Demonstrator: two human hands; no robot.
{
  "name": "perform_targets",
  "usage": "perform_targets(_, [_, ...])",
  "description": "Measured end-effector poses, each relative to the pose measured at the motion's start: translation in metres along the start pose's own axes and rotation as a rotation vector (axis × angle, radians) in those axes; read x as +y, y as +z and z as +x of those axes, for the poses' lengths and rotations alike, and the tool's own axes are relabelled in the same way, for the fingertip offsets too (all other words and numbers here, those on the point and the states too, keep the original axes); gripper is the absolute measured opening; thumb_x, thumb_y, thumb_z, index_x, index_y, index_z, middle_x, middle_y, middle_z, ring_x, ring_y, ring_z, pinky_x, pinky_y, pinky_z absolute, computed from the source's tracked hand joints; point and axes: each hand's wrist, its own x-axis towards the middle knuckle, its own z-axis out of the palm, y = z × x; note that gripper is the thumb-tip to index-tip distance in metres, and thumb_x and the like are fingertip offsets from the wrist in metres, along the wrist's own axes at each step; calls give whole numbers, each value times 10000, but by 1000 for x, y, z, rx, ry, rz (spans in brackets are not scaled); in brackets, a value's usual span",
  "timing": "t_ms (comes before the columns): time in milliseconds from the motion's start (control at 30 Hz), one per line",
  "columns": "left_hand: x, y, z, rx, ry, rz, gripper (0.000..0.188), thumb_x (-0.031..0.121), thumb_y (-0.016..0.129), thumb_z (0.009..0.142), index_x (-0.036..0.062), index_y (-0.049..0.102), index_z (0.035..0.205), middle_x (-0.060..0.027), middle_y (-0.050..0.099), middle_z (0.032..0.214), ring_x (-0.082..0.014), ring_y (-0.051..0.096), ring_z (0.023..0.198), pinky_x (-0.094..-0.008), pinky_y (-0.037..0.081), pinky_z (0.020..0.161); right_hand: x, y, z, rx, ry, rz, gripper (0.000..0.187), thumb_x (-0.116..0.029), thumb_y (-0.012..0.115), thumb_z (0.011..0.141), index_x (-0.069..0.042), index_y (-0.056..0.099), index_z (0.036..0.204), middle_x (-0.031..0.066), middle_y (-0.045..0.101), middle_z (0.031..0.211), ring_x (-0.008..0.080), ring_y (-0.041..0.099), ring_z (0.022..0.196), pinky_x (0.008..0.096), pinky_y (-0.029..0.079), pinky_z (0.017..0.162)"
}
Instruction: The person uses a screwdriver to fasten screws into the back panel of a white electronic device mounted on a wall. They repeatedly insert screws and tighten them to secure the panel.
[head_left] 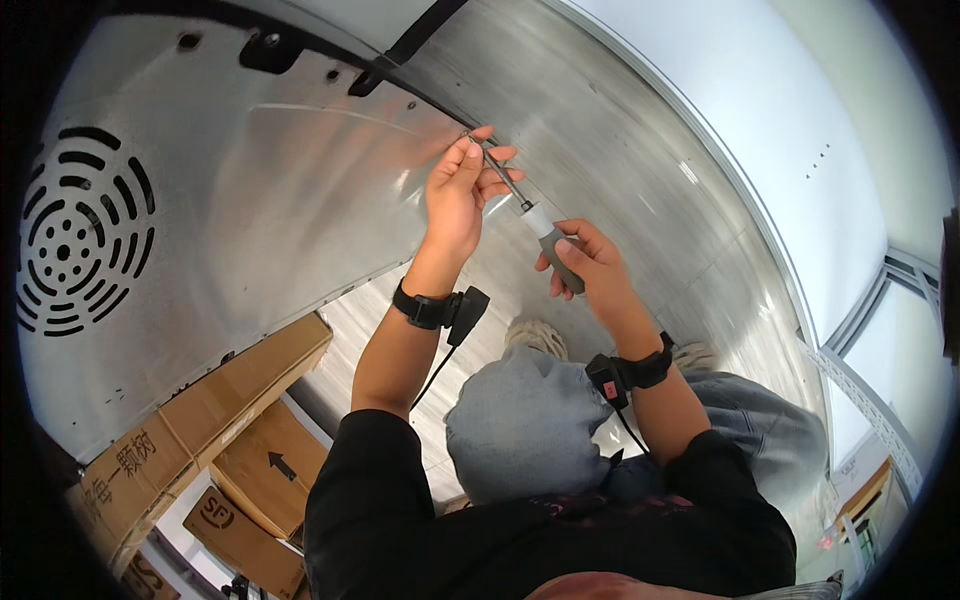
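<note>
Because its shaft appears to be rigid metal, the grey-and-white-handled screwdriver [527, 207] should handle as a light, stiff tool; hold it by the thick handle, as the bare shaft may slip. It lies at one o'clock, shaft slender and dark, tip pointing to eleven. The right hand [597, 268] has its fingers clamped on the handle. The left hand [458, 192] has thumb and forefinger close together at the tip, other fingers apart; whether they pinch anything cannot be told. Beyond, the silver perforated metal panel [300, 190] stands at ten o'clock, brown cardboard boxes [255, 445] at eight.
</note>
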Motion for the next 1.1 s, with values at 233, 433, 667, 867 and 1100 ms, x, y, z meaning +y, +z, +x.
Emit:
perform_targets(233, [1, -8, -6, 76, 52, 87, 324, 210, 391, 995, 9, 492, 1227, -101, 661, 993, -177, 651, 782, -251, 516, 657, 0, 3, 6, -86, -17, -5, 295, -223, 504, 934, -2, 509, 1129, 84, 631, 799, 101, 533, 523, 229, 397, 462])
perform_targets(433, [7, -4, -9, 91, 38, 126, 315, 199, 390, 993, 12, 500, 1221, -95, 660, 995, -175, 646, 791, -248, 506, 667, -2, 1, 4, -116, -41, -1, 304, -273, 515, 927, -3, 514, 1068, 74, 624, 777, 99, 515, 500, 230, 375, 448])
perform_targets(667, [10, 11, -11, 153, 11, 120, 309, 222, 373, 996, 40, 520, 1198, -78, 654, 1010, -159, 631, 813, -273, 481, 707, -3, -4, 5, -144, -63, 93, 283, -274, 517, 920, -11, 527, 1026, 90, 624, 758, 111, 516, 484, 235, 360, 431])
perform_targets(867, [-4, 28, -12, 198, 6, 109, 309, 211, 359, 996, 39, 519, 1197, -72, 649, 1012, -154, 623, 811, -268, 481, 711, -7, -18, -4, -163, -18, 137, 270, -273, 508, 923, -17, 532, 1005, 92, 623, 757, 114, 518, 483, 235, 355, 427])
perform_targets(1100, [-11, 32, -11, 148, 32, 110, 308, 211, 362, 996, 34, 524, 1189, -67, 652, 1001, -151, 622, 782, -255, 487, 677, -8, -29, -9, -189, -54, 165, 260, -272, 501, 929, -20, 532, 988, 88, 614, 745, 114, 514, 490, 234, 348, 424])
